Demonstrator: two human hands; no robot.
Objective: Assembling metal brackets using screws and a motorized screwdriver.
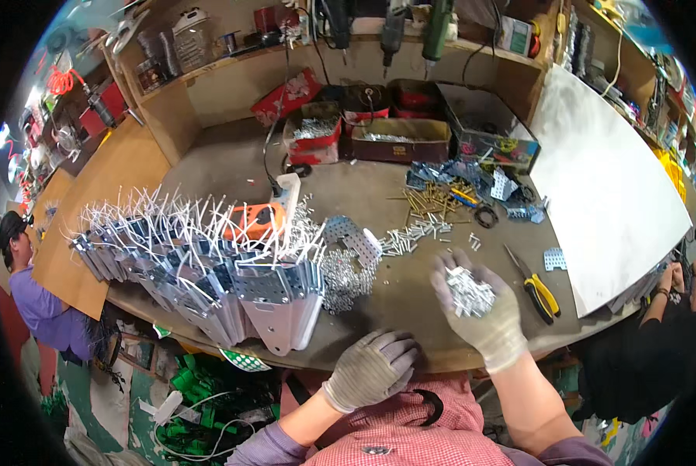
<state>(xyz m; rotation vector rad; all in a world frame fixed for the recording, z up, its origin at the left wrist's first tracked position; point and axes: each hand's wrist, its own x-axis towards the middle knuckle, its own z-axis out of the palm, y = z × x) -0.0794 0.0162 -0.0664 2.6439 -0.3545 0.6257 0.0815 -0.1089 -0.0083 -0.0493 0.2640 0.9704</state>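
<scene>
My right hand point(484, 311), in a pale glove, is palm up over the front of the bench, its fingers cupped round a heap of short silver-white metal pins point(470, 293). Similar loose pins point(418, 234) lie scattered beyond it. My left hand point(375, 369), also gloved, rests back up by the bench's front edge, with its fingers laid loosely together and nothing visible in them. Left of my hands stands a row of perforated metal brackets point(278, 299) with white wires point(185, 213) sticking up. Beside the brackets is a pile of small metal nuts or rings point(348, 279).
Yellow-handled pliers point(540, 293) lie right of my right hand. Farther back are brass-coloured screws point(433, 203), an orange tool point(255, 222) and open boxes of hardware point(400, 147). Power drivers point(393, 35) hang above. A white board point(596, 186) stands at right; other people are on both sides.
</scene>
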